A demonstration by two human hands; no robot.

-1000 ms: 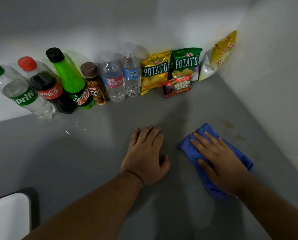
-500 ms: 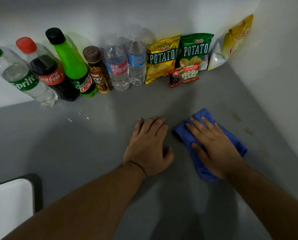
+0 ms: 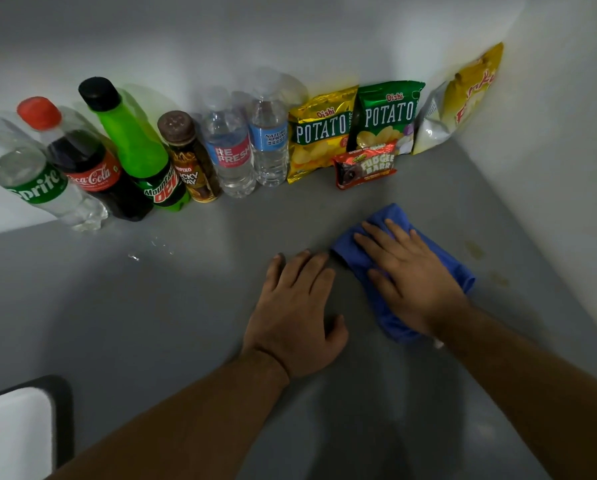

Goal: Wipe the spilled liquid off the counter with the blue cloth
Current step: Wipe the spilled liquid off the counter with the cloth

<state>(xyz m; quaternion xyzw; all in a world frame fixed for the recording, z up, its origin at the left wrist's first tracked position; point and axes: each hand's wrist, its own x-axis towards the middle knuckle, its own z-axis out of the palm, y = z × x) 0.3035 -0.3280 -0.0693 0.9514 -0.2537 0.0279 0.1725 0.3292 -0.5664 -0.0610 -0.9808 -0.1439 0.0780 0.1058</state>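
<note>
While the right hand (image 3: 411, 271) presses flat, fingers spread, on the blue cloth (image 3: 373, 261) mid-counter (image 3: 151, 323), droplets (image 3: 151, 249) lie well apart to the left. Risk: missed spill; overreach could topple bottles (image 3: 130, 150). Left hand (image 3: 297, 313) rests open, empty.

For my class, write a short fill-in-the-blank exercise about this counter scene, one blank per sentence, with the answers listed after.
1. The right hand presses flat on a cloth coloured ____.
2. The left hand rests palm down on the bare ____.
3. The bottle with the red cap is labelled ____.
4. The Fudgee Barr pack lies in front of the ____ Potato bag.

Answers: blue; counter; Coca-Cola; green
</note>
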